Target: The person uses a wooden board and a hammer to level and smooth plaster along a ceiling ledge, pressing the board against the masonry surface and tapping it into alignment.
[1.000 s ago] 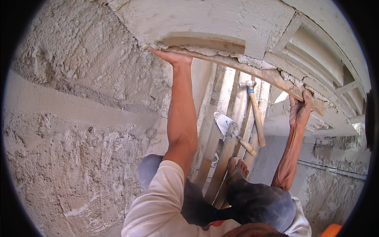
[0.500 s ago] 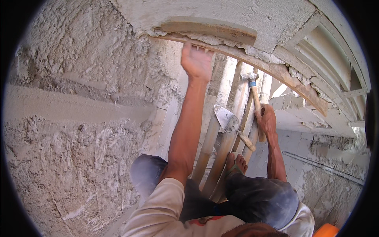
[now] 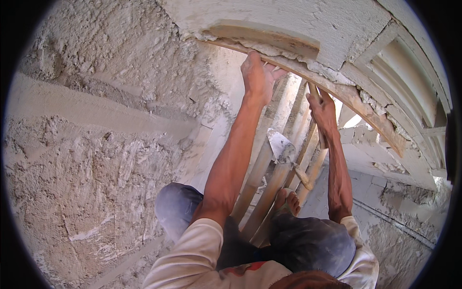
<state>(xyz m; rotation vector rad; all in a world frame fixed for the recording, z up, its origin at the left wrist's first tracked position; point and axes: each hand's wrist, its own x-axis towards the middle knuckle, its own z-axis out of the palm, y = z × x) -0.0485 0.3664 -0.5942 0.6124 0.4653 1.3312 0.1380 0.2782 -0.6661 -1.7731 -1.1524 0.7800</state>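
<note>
- Left hand (image 3: 259,79): I find it half open at the lower edge of the long wooden board (image 3: 353,100), thumb up at that edge, fingers spread. Over my remote feed I cannot tell whether it presses firmly or merely touches.
- Right hand (image 3: 325,111): closed around a wooden handle (image 3: 324,139), raised close below the board. The head end is out of sight — I log the tool as probably a hammer, unconfirmed.
- Board: it runs along the pale blockwork (image 3: 341,38) and bends down to the right in my wide view. Ragged mortar (image 3: 329,72) shows along its upper edge; a shorter piece of wood (image 3: 269,37) lies above.
- Trowel (image 3: 283,148): on the poles (image 3: 252,192), near the sandalled foot (image 3: 288,201), with neither hand on it.
- Bracing, in my judgement: the left palm should bear evenly on the board, fingertips well clear of the tool's head.
- Tool control: I would want any tap short and square to the wood; a heavy blow could jar the mortar loose.
- Footing: the poles look rounded, so I advise centred weight — and care around the trowel, which could slip or trip the foot.
</note>
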